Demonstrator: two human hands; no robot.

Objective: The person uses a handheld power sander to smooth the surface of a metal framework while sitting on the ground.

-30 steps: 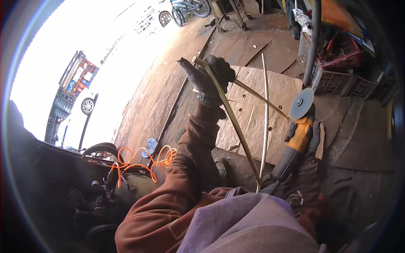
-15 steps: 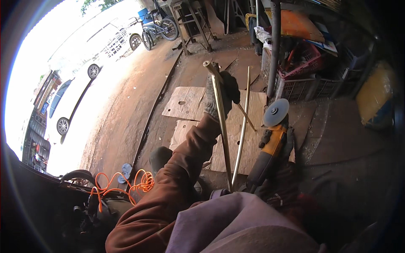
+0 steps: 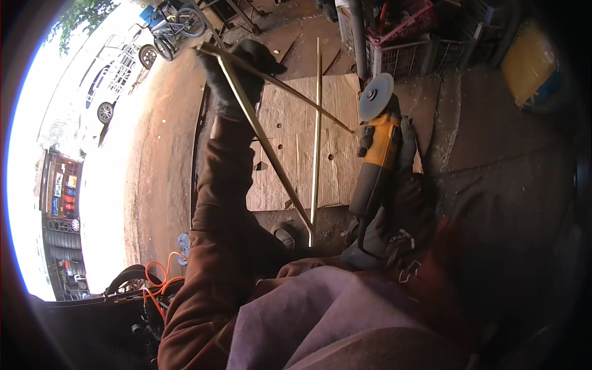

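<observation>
The head view shows the left hand (image 3: 237, 74), in a dark glove, toward 11 o'clock, its fingers curled around one corner of a brass-coloured rod frame (image 3: 276, 166). From that corner one rod slants down toward 6 o'clock, where it meets or overlaps an upright rod reaching to 12; another slants toward 2 o'clock, its tip near the cutting disc (image 3: 377, 98) but apart from it. The right hand (image 3: 404, 145), also gloved, closes around the yellow-and-black angle grinder (image 3: 381, 145) at 2 o'clock, the disc pointing up toward 1. Beneath the rods, a brown sheet (image 3: 290, 182) with holes lies on the floor. At 1 o'clock, a red crate (image 3: 410, 32) sits on a grey slatted crate (image 3: 401, 60); something red pokes up in the upper one, while the lower one's contents are too dark to tell.
</observation>
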